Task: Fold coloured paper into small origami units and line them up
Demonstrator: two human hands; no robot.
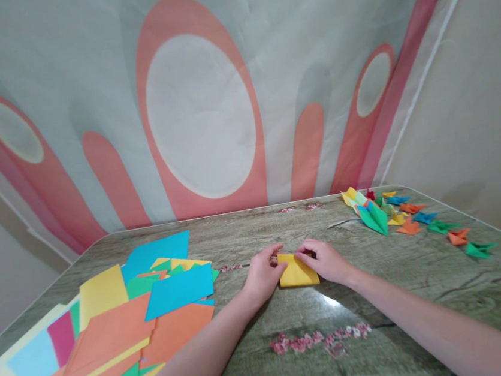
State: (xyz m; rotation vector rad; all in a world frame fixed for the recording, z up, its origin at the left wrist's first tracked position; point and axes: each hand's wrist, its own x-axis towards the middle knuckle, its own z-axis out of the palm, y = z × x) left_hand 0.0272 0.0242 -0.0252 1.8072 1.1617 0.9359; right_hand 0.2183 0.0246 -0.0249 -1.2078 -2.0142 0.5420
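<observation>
I judge the yellow paper (pixel 299 274) light, crease-prone, best held where left hand (pixel 264 272) and right hand (pixel 325 259) pinch: upper corners.

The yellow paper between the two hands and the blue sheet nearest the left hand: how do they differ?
The yellow paper is folded, while the blue sheet shows no clear fold. The yellow paper looks smaller than the blue sheet. The left hand and right hand touch the yellow paper; neither touches the blue sheet, which lies on other loose papers. Both show a four-sided outline.
</observation>
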